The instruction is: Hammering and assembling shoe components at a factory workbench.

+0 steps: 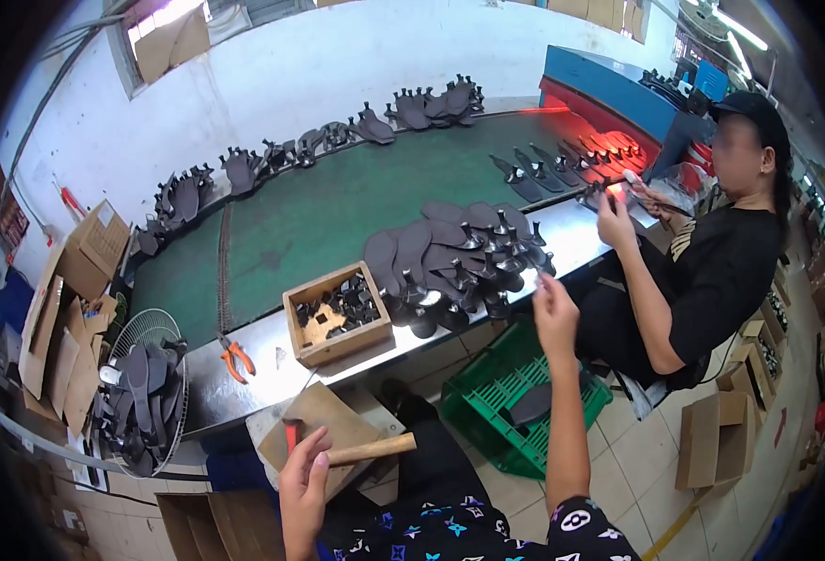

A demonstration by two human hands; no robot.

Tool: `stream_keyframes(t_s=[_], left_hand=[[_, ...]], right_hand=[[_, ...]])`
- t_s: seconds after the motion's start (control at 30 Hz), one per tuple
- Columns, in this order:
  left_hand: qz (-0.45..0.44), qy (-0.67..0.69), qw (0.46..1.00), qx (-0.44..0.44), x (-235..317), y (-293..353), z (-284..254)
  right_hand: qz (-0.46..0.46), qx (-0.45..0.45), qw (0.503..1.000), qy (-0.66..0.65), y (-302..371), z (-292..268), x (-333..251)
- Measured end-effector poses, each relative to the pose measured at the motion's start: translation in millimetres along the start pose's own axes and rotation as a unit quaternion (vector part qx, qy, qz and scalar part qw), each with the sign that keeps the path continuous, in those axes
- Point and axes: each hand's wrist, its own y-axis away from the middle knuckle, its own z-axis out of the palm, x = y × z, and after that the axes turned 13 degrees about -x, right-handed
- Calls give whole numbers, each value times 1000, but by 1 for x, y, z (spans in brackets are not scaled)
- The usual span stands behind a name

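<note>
My left hand (304, 481) is closed round a hammer (370, 451), its wooden handle pointing right and a red part showing above my fingers. Below it lies a tan board (314, 425) on a stand in front of me. My right hand (555, 316) is stretched out to the near edge of a pile of dark shoe soles with small heels (464, 257). Its fingers are pinched together beside the rightmost heels; what they grip, if anything, is too small to make out. A wooden box (338, 344) of small black parts stands left of the pile.
Orange-handled pliers (235, 359) lie on the metal edge beside the green conveyor belt (282, 245). A wire basket of soles (146, 402) stands at left. Under my right arm is a green crate (497, 439). A co-worker (712, 271) sits at right, handling a shoe part.
</note>
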Motion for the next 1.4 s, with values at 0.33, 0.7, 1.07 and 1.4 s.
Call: stream_keyframes(t_s=[0.33,0.7,1.07,1.4], left_hand=[[61,32,997,36,13,-8,-12],[119,-37,992,27,9,-7,-20],[170,-105,980,-15,34,-34,-19],[323,-357,832,276,80,-89,-12]], right_hand=[[-202,-132,883,403,-132,70,-29],[-141,-115,954,236,-95,72,-96],[-167,-73,925,333,-173,50,-177],[-27,-584,796,-159,-36,40,-408]])
